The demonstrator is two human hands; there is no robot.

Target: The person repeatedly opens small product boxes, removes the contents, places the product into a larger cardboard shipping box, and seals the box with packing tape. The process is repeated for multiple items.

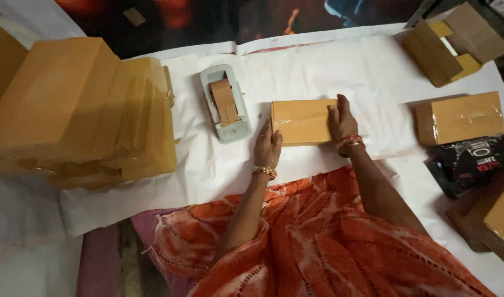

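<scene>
A small brown box [302, 121] wrapped in shiny clear tape lies on the white sheet [318, 66] in front of me. My left hand [268, 146] presses flat against its left end, fingers together, a bangle on the wrist. At the box's right end rests my right hand [341, 118], its fingers over the top edge, bangles on that wrist too. Both hands hold the box from its two ends. A grey tape dispenser [225, 103] with brown tape stands just left of the box.
A tall leaning stack of brown boxes [81, 104] fills the left side. Another taped box [460, 117] lies at the right, with a black printed box [472, 162] below it and more cartons [452, 44] at the top right. Orange patterned cloth [318, 242] covers my lap.
</scene>
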